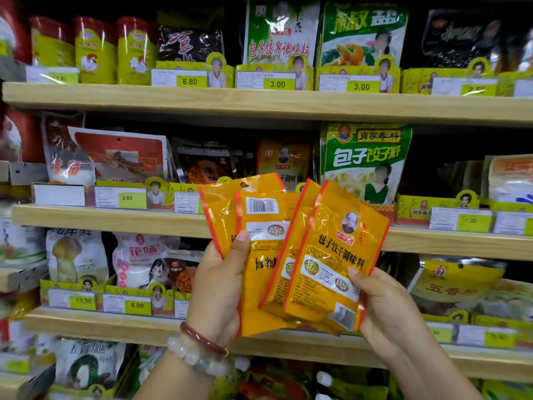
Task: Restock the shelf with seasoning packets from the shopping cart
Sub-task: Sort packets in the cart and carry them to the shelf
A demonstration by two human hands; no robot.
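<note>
In front of the matching orange packets on the middle shelf (202,223), left hand (219,287) and right hand (383,307) pinch fanned, glossy seasoning packets (288,255); one could slip out and fall.

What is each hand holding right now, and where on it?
Both hold orange packets: left hand grips the back ones at their lower left edge; right hand pinches the front packet at its lower right edge.

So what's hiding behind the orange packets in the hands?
Behind the shiny orange seasoning packets stands a matching orange packet on the pale wooden shelf. Its lower half is covered.
</note>
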